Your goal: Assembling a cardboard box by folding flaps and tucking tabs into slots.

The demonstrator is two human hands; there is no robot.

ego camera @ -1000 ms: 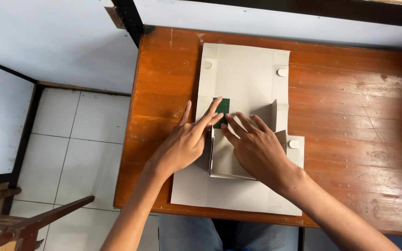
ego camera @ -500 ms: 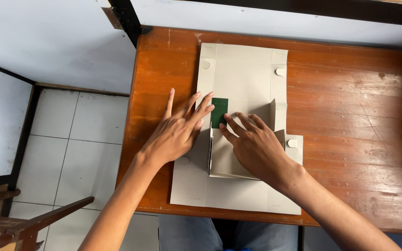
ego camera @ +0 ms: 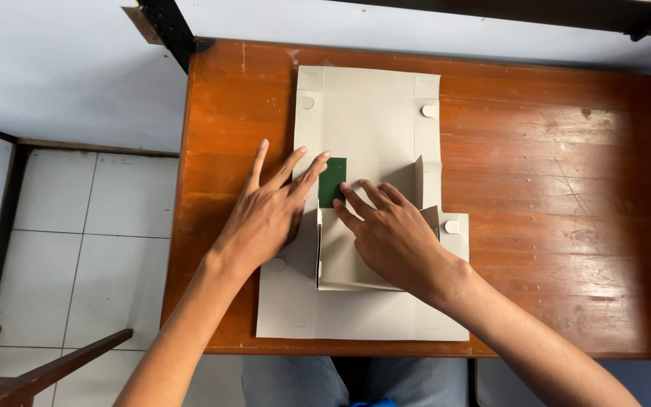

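The left hand (ego camera: 265,215) has slid left, fingers spread flat; right hand (ego camera: 389,237) presses the grey cardboard box (ego camera: 367,120), open-fingered.

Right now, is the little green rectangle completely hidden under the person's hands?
No, the green rectangle shows plainly on the grey cardboard sheet, between the fingertips of the left hand and the right hand.

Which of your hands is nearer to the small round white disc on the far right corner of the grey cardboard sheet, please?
Right. The right hand lies below the round white disc; the left hand rests farther off, across the grey cardboard sheet.
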